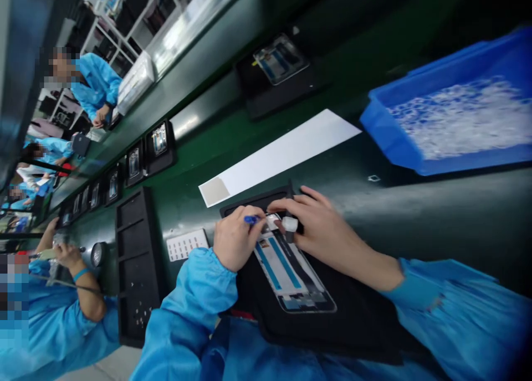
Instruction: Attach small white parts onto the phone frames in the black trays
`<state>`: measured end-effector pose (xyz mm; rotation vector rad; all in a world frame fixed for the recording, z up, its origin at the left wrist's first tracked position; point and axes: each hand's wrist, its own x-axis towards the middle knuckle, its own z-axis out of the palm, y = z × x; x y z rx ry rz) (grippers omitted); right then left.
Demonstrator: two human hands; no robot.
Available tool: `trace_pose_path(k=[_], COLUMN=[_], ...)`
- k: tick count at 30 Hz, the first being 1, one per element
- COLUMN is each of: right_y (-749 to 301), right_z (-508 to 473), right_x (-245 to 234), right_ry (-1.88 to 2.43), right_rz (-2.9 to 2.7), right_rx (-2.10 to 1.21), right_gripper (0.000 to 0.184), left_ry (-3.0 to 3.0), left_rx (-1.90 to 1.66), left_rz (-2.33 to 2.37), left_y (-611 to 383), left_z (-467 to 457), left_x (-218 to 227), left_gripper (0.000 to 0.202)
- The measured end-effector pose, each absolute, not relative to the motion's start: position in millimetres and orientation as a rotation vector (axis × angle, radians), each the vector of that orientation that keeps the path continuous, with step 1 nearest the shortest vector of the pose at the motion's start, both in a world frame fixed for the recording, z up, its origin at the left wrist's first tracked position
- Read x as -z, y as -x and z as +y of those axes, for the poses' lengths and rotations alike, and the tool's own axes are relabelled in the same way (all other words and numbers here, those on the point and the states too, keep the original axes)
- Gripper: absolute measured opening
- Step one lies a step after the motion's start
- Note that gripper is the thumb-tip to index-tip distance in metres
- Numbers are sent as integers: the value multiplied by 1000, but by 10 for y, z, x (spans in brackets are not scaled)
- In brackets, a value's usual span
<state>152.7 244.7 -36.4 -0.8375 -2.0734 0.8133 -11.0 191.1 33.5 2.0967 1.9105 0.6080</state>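
My left hand (235, 242) is closed in a narrow grip on a blue pen-like tool (251, 219), its tip at the upper end of the opened phone (291, 270). My right hand (320, 226) lies over that same upper end of the phone; thumb and forefinger pinch a small white cap-like piece (290, 224), with a dark stub just below it. I cannot tell what the stub is.

The phone lies back-open in a black tray (353, 320) at the near edge of the bench (457, 215), two blue strips running along its length. Both my sleeves are light blue.

Just beyond the tray, a long white sheet (282, 154) lies flat on the bench. Towards the far right corner sits a blue bin (394, 143) holding pale, glinting bits, too blurred to name. Left of my left hand lies a small white card with rows of marks (187, 244), and past it an empty black tray (135, 259).

Further along the bench more phones in black holders (160, 143) stand in a row. A co-worker's hand (66, 255) with a blue wristband works at the left edge.
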Motion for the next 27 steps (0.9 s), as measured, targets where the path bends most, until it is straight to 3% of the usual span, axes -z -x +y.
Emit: trace_pose_path(k=[5, 8, 16, 22, 27], right_y=[-1509, -1528, -1561, -1605, -1593], right_z=[2376, 2342, 2366, 2381, 2636], right_x=[346, 297, 301, 265, 4], right_ry=[847, 874, 870, 846, 1011], right_rz=[-2091, -2105, -2092, -2027, -1789], right_rx=[-683, -678, -768, -805, -990], right_gripper=[25, 25, 26, 29, 36], left_ry=[-1466, -1447, -2671, -2731, -2368], left_rx=[-1256, -1344, -167, 186, 298], left_rz=[1829, 1836, 1878, 1829, 1848], left_y=[269, 341, 254, 167, 297], left_z=[1904, 1807, 1619, 1677, 1803], left_x=[-354, -418, -222, -241, -414], left_gripper=[12, 13, 29, 28, 35])
